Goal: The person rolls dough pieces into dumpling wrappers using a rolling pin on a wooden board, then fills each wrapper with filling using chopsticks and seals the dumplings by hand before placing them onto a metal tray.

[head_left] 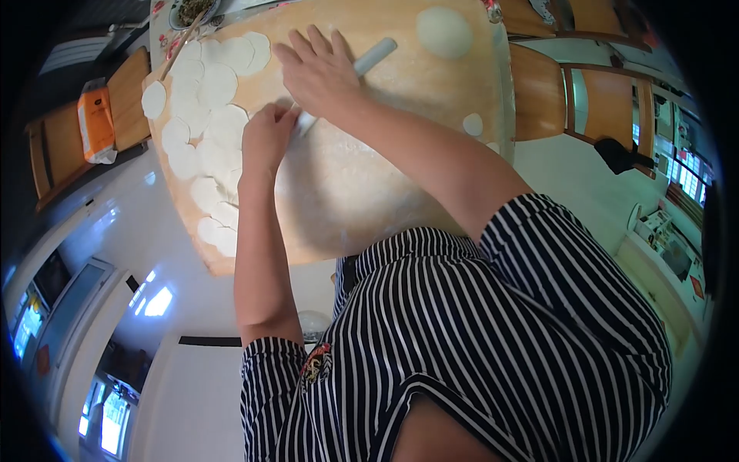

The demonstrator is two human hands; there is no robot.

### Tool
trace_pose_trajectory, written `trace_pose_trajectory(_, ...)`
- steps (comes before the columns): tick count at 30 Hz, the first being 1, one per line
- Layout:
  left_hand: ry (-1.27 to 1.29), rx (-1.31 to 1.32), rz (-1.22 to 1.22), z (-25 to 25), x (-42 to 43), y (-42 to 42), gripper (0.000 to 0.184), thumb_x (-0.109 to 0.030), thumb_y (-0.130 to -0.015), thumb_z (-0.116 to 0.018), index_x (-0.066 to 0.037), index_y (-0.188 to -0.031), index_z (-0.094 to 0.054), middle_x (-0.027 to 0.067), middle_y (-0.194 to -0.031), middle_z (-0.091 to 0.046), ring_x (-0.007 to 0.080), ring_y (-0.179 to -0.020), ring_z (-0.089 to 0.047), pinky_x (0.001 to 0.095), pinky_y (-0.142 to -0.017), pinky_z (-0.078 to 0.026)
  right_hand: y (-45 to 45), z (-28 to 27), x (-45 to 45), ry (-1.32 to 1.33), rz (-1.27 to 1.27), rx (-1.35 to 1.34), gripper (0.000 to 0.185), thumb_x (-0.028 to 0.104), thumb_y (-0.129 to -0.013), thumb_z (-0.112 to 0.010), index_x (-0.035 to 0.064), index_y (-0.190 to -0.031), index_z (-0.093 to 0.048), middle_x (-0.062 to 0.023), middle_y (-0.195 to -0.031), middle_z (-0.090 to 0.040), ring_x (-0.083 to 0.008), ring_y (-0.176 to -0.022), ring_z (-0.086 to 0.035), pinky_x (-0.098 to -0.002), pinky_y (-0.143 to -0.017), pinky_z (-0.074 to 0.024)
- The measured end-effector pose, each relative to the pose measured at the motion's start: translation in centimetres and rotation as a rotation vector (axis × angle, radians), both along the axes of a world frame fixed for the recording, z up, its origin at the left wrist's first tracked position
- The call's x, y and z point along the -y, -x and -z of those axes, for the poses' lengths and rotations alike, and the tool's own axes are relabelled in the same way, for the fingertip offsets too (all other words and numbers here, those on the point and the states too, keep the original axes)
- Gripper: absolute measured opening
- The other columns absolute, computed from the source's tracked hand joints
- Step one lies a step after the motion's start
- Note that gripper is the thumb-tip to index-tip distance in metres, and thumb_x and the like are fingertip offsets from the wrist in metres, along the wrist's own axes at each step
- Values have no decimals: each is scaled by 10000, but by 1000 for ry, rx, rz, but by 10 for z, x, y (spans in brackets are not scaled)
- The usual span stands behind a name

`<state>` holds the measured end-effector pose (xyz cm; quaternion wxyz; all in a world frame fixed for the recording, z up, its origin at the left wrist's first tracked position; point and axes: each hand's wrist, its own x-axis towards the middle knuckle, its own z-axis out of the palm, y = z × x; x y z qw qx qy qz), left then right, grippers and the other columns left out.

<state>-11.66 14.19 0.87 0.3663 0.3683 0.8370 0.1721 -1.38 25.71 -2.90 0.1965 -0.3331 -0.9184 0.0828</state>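
A white rolling pin [377, 55] lies slantwise on a floured board [346, 208]. Over its middle rests my right hand [319, 75], palm down with the fingers spread. My left hand [268, 137] is at the pin's lower end, thumb and fingers pressed together; what they pinch is hidden. Many thin round dough wrappers [218, 83] overlap along the board's left side. A larger dough round [444, 32] lies at the upper right, and a small dough piece [473, 124] sits near the right edge.
Beyond the board's upper left corner stands a bowl of dark filling [192, 12] with a stick [183, 48] beside it. An orange packet [97, 123] rests on a wooden chair [129, 100] at the left. More wooden chairs [537, 92] stand at the right.
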Motion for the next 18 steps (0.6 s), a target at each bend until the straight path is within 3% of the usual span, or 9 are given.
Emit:
trace_pose_trajectory(4,-10,-88,77,3,1,-1,319,-285,-913,-687,14,-1024,-699,152,-888,-740,282,-798,-700,364,-756,-524,-21,-6,14,8,22,56,483,232,-887,-592,-29,-1290,-539,-182,-1415,-483,-352,-1372,-372,-590,-1145,-239)
trace_pose_trajectory(6,-66,-77,-81,7,16,-4,302,-281,-900,-675,12,-970,-699,187,-896,-731,329,-848,-697,388,-777,-525,-60,-14,30,77,-108,316,469,237,-892,-590,-25,-1279,-547,-171,-1401,-484,-340,-1349,-383,-583,-1129,-258)
trace_pose_trajectory(7,-68,-77,-69,11,26,-1,302,-281,-900,-675,12,-970,-699,187,-896,-731,329,-848,-697,388,-777,-525,-74,-14,36,77,-95,315,469,237,-892,-590,-25,-1279,-547,-171,-1401,-484,-340,-1349,-383,-583,-1129,-258)
trace_pose_trajectory(9,-30,256,-145,15,42,3,313,-293,-899,-681,13,-966,-699,165,-865,-730,289,-800,-694,369,-763,-522,-94,-15,45,21,-152,200,459,247,-902,-583,-19,-1275,-550,-166,-1374,-495,-339,-1331,-390,-565,-1101,-277)
trace_pose_trajectory(13,27,69,-152,0,36,-9,322,-301,-898,-688,12,-967,-702,139,-843,-728,252,-773,-687,359,-759,-520,-39,-7,29,-58,-137,178,440,256,-909,-578,-12,-1257,-562,-158,-1352,-502,-338,-1311,-401,-554,-1081,-286)
trace_pose_trajectory(16,66,-16,-128,-8,23,-10,319,-294,-897,-689,15,-972,-701,154,-864,-731,277,-797,-695,371,-760,-522,-5,-3,29,-83,-35,-11,443,257,-903,-581,-17,-1250,-558,-158,-1345,-502,-339,-1303,-402,-563,-1087,-276)
trace_pose_trajectory(18,26,-75,-34,-4,23,-8,330,-303,-910,-696,11,-1012,-703,129,-889,-734,233,-810,-684,331,-765,-515,-12,-6,36,-28,-29,-90,459,252,-899,-583,-23,-1265,-545,-162,-1342,-498,-338,-1293,-405,-550,-1092,-279)
